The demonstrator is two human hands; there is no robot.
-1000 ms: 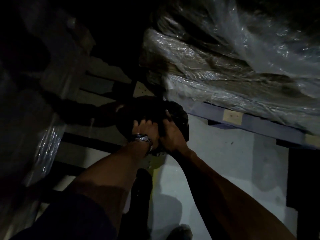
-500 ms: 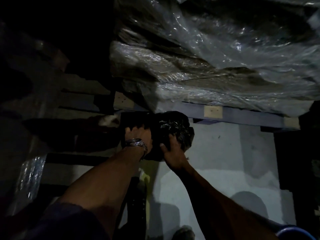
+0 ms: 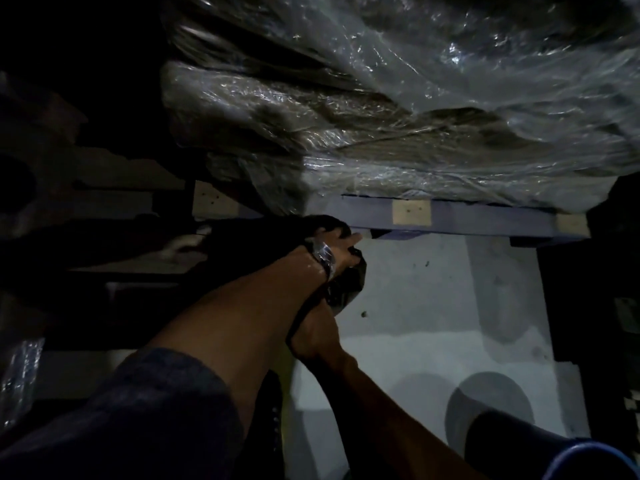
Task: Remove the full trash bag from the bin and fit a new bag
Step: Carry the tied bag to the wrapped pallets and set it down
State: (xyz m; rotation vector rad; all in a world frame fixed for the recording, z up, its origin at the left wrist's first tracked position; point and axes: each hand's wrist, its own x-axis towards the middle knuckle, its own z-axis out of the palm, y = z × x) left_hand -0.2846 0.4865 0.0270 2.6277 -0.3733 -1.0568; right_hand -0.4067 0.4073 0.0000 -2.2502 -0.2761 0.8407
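Observation:
A crumpled black trash bag [image 3: 347, 288] is held low over the pale floor, in front of a pallet. My left hand [image 3: 338, 244], with a wristwatch, reaches across and is closed on the bag's upper part. My right hand [image 3: 316, 336] lies just below, under my left forearm, and grips the bag's lower part. More black plastic [image 3: 256, 242] spreads left into the dark, and its outline is hard to tell. The bin [image 3: 519, 441], dark with a blue rim, shows at the bottom right corner, apart from both hands.
A blue wooden pallet [image 3: 450, 218] carries a big load wrapped in clear film [image 3: 398, 116] right behind the bag. More pallets and wrapped goods [image 3: 20, 372] stand in the dark on the left. Pale concrete floor [image 3: 433, 306] lies to the right.
The hands were side by side on the bag. My left hand has since moved up and right, crossing over the right one. The bin's blue rim has come further into view.

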